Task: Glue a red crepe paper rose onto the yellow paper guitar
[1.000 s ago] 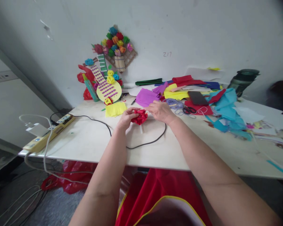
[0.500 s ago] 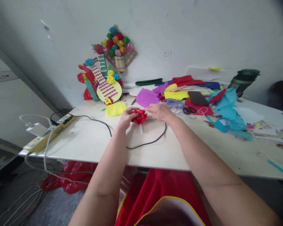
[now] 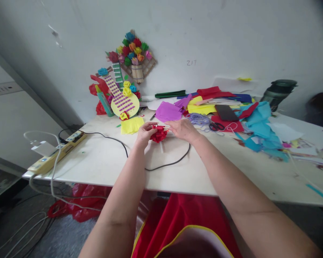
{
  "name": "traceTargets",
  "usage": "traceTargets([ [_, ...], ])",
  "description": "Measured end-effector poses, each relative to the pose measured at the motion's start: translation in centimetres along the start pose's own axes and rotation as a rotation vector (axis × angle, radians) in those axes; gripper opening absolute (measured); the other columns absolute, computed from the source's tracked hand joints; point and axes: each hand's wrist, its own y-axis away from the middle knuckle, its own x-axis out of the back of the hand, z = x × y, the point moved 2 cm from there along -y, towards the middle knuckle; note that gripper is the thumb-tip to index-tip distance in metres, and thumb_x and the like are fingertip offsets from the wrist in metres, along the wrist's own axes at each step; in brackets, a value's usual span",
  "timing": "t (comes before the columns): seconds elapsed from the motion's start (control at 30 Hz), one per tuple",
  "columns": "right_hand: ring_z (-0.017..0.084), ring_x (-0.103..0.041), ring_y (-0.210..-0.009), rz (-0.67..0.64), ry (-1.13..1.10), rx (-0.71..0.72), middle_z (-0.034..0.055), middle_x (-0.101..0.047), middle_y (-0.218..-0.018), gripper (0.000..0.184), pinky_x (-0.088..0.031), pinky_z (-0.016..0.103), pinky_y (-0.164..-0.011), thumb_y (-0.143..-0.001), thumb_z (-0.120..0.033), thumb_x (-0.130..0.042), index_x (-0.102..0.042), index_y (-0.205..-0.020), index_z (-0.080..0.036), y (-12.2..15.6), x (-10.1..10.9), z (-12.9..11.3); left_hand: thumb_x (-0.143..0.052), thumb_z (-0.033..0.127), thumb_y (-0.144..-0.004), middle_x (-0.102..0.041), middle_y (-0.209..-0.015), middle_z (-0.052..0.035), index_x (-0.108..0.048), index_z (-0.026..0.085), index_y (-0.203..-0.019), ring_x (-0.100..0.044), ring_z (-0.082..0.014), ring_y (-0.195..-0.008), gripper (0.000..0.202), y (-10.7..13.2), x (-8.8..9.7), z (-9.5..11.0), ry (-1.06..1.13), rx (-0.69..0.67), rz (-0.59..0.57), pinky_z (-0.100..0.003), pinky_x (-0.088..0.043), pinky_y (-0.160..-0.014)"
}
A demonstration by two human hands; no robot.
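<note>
My left hand (image 3: 146, 134) is closed on a crumpled red crepe-paper flower (image 3: 159, 135), held just above the table. My right hand (image 3: 183, 129) is at the flower's upper right edge with its fingertips pinched together on it; a small pale bit shows between the two hands. A short whitish stick (image 3: 162, 147) shows below the flower; I cannot tell whether it is joined to it. The black cord (image 3: 167, 165) loops on the table under my forearms and runs up behind my right hand.
Behind my hands lie yellow paper (image 3: 132, 125), purple paper (image 3: 168, 111), lavender yarn (image 3: 198, 119), black scissors (image 3: 216, 126) and a dark phone (image 3: 226, 113). Blue scraps (image 3: 261, 125) and a bottle (image 3: 277, 95) are right. A power strip (image 3: 56, 152) and a flower-decorated paper guitar (image 3: 125, 104) are left.
My fingers have shifted slightly at the flower, and its petals sit a little differently. The rest of the table looks the same.
</note>
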Motion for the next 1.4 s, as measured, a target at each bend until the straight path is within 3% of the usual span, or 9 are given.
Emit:
traceTargets([
  [0.43,0.024,-0.065,-0.090,0.000,-0.013,-0.049,0.0077,-0.071,-0.101,0.033,-0.041,0.031,-0.072,-0.088,-0.030,-0.044,-0.065,-0.113,-0.024,-0.1,-0.5,0.4,-0.071,0.021,-0.051,-0.068,-0.073,-0.0027,-0.062,0.015,-0.091,-0.063,-0.0154,-0.061,0.042,-0.1,0.0,-0.1,0.030,0.038,-0.023,-0.028,-0.049,-0.061],
  [1.07,0.022,-0.064,-0.084,0.053,-0.026,-0.087,0.0077,-0.072,-0.094,0.030,-0.040,0.029,-0.071,-0.087,-0.030,-0.047,-0.067,-0.108,-0.023,0.0,-0.4,1.0,-0.066,0.019,-0.051,-0.064,-0.066,-0.0011,-0.061,0.015,-0.084,-0.059,-0.0131,-0.057,0.034,-0.1,0.2,0.2,0.043,-0.104,0.223,-0.025,-0.047,-0.057],
  [1.4,0.021,-0.064,-0.083,0.067,-0.052,-0.068,0.0053,-0.072,-0.095,0.029,-0.040,0.029,-0.070,-0.087,-0.030,-0.046,-0.068,-0.106,-0.024,-0.1,-0.4,1.1,-0.063,0.020,-0.052,-0.064,-0.068,-0.0016,-0.059,0.015,-0.089,-0.059,-0.0144,-0.059,0.038,0.0,0.1,0.4,0.032,-0.099,0.238,-0.028,-0.048,-0.058],
])
